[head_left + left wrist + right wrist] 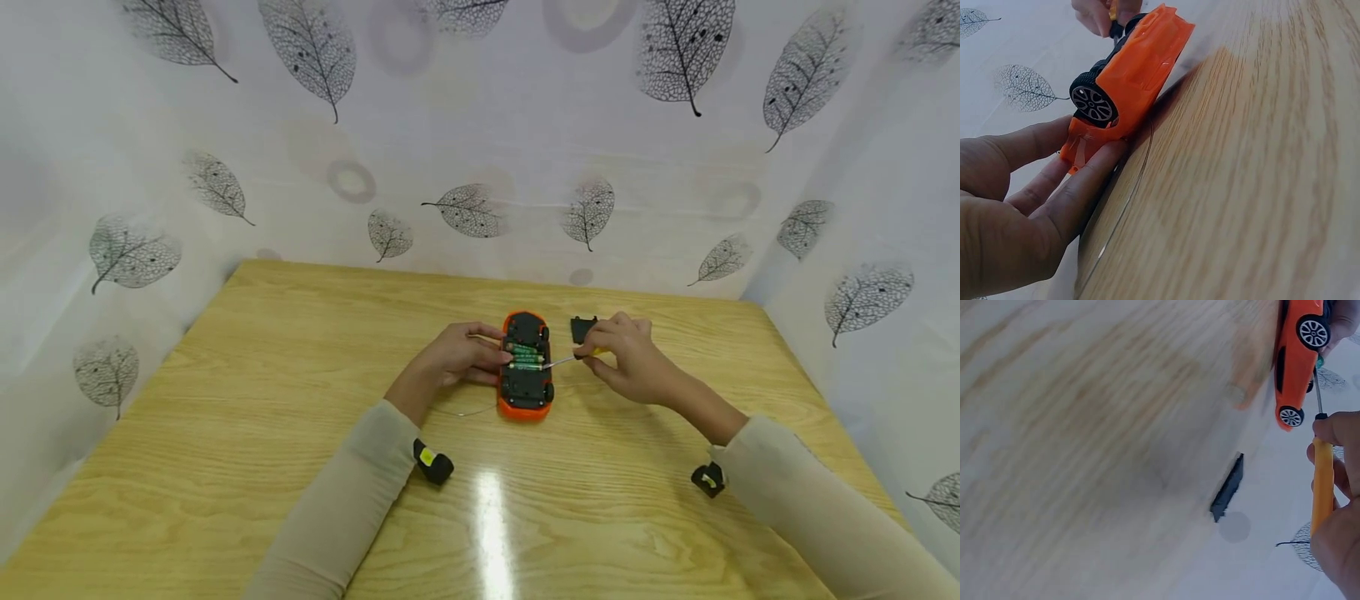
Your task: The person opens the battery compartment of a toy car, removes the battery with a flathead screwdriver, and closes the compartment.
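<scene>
An orange toy car (pixel 525 412) lies upside down on the table, its black underside facing up. Several green batteries (pixel 527 358) sit side by side in the uncovered compartment. My left hand (pixel 463 354) holds the car by its left side, with a finger reaching over to the batteries. In my right hand (pixel 628 358) is a screwdriver with a yellow handle (pixel 1322 481), gripped from the right. Its thin metal shaft points left, and the tip is at the right end of the lowest battery. Exact contact is too small to tell.
A black battery cover (pixel 582 328) lies on the wooden table (pixel 300 333), just beyond the right hand. A thin wire (pixel 465 414) runs out left from the car. Leaf-patterned cloth (pixel 480 125) hangs behind the table and at both sides.
</scene>
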`<state>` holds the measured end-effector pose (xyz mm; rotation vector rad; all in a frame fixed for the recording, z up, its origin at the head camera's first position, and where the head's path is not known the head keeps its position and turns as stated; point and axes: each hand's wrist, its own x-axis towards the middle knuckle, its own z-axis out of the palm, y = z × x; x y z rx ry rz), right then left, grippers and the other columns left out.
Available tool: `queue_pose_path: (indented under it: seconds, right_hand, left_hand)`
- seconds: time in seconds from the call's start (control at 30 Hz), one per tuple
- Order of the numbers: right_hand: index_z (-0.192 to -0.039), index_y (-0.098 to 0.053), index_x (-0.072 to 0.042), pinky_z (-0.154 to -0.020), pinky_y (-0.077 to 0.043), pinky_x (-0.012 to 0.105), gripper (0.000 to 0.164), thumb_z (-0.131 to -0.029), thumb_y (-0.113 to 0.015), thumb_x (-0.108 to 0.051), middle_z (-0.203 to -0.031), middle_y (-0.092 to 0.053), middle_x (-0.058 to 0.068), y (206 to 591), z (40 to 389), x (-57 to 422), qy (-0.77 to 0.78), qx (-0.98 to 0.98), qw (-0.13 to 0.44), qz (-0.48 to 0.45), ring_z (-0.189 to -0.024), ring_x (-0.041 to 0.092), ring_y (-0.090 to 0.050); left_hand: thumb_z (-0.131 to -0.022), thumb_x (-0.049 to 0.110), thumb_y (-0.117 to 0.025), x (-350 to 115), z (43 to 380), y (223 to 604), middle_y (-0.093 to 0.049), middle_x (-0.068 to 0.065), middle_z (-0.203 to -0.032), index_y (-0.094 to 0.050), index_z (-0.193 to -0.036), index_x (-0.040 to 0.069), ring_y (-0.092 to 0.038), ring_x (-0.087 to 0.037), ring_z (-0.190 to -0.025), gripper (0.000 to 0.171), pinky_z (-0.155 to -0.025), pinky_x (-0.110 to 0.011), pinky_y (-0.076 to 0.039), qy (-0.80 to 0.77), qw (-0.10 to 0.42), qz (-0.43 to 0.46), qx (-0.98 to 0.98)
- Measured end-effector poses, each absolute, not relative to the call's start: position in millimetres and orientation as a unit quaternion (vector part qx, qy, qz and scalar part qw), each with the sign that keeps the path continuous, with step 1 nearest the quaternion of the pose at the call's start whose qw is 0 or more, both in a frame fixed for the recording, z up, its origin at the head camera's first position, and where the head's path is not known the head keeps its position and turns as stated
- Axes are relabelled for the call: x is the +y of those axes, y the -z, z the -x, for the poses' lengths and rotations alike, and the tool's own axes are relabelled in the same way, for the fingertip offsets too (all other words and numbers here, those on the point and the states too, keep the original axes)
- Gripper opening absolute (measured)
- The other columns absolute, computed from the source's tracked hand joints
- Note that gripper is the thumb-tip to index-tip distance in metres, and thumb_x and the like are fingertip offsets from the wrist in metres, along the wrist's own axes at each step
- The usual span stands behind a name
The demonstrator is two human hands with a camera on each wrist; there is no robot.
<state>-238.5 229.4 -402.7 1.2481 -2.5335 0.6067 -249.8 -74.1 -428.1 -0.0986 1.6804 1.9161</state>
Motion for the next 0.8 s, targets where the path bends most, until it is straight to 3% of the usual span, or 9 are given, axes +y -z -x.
queue_pose_path:
  seconds: [0.3, 0.67, 0.8]
  right_hand:
    - [-0.094, -0.076, -0.016, -0.075, -0.028, 0.051, 0.022, -0.084, -0.075, 0.004, -0.093, -0.065, 0.002, 379, 232, 213, -0.071, -0.849, 0.193, -0.487, -0.087, 0.029, -0.046]
    - [-0.095, -0.077, -0.015, -0.074, -0.021, 0.047, 0.019, -0.084, -0.081, 0.001, -0.097, -0.067, 0.001, 384, 228, 211, -0.124, -0.877, 0.126, -0.447, -0.084, 0.023, -0.043]
    - [-0.095, -0.077, -0.014, -0.075, -0.022, 0.049, 0.019, -0.085, -0.08, 0.001, -0.098, -0.068, 0.002, 385, 229, 211, -0.125, -0.875, 0.133, -0.449, -0.087, 0.024, -0.045]
  left_hand:
    - [-0.09, -0.002, -0.077, -73, 251, 429, -0.068, -0.019, -0.121, -0.058, -0.135, 0.006, -0.074, -0.029, -0.092, 0.05, -0.076, -0.045, -0.064, -0.716, 0.293, 0.037, 0.633]
    - [-0.09, -0.004, -0.076, -75, 249, 431, -0.066, -0.019, -0.122, -0.058, -0.137, 0.005, -0.073, -0.029, -0.092, 0.051, -0.075, -0.044, -0.064, -0.72, 0.288, 0.035, 0.63]
    - [-0.09, -0.004, -0.076, -75, 249, 431, -0.066, -0.019, -0.123, -0.058, -0.137, 0.005, -0.073, -0.029, -0.094, 0.051, -0.076, -0.044, -0.064, -0.72, 0.287, 0.035, 0.631]
